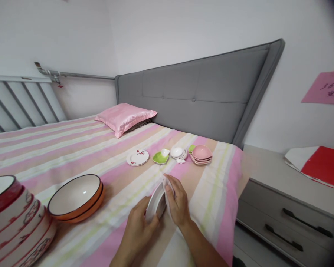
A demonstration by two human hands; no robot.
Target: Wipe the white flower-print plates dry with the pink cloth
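Observation:
My left hand [141, 218] grips a white bowl [156, 204], tilted on its edge above the striped bedspread, fingers outside and thumb at the near rim. Close against the bowl's right side, my right hand [178, 202] is closed on a thin whitish piece [168, 185] that looks like a cloth; the fingers partly hide it. Beyond the hands lie flowered white plates [138, 157], a green leaf-shaped dish [160, 157], small white dishes [178, 152] and stacked pink dishes [202, 152]. A crumpled white scrap [180, 161] rests by the small dishes.
At left stand orange bowls [75, 194], nested together, and a tall stack of red-and-white bowls [19, 226]. A pink pillow [125, 116] lies near the grey headboard [195, 89]. Right of the bed is a nightstand [267, 167] with a red paper item [327, 167].

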